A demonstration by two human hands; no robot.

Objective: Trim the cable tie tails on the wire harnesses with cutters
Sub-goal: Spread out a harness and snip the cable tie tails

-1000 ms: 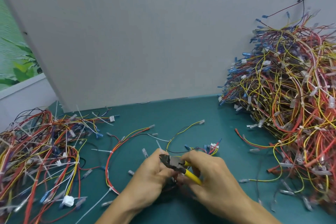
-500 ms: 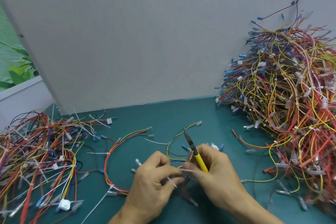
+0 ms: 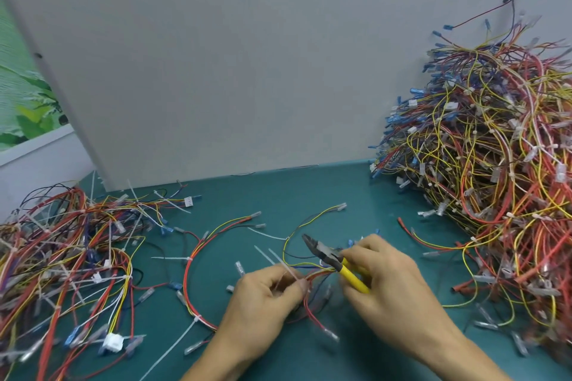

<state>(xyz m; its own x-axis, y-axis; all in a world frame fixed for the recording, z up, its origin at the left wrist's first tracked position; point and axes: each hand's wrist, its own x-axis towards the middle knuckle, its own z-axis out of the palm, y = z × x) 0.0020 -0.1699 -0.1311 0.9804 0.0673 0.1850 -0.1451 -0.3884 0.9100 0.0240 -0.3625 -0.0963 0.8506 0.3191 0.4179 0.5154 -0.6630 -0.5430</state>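
Yellow-handled cutters (image 3: pixel 325 254) point up-left above the harness (image 3: pixel 185 284); white tie tails (image 3: pixel 280 262) seemingly untrimmed.

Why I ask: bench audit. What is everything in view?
cutters: one, yellow handles, dark head, in the right hand
harness: one, red, yellow, blue wires, between the hands
cable tie tails: two, white, rising from the left fingers
left pile: one, mixed-colour harnesses, low, far left
right pile: one, mixed-colour harnesses, tall, far right
table: one, teal, underneath
panel: one, grey, behind
left hand: one, grips the harness
right hand: one, grips the cutters
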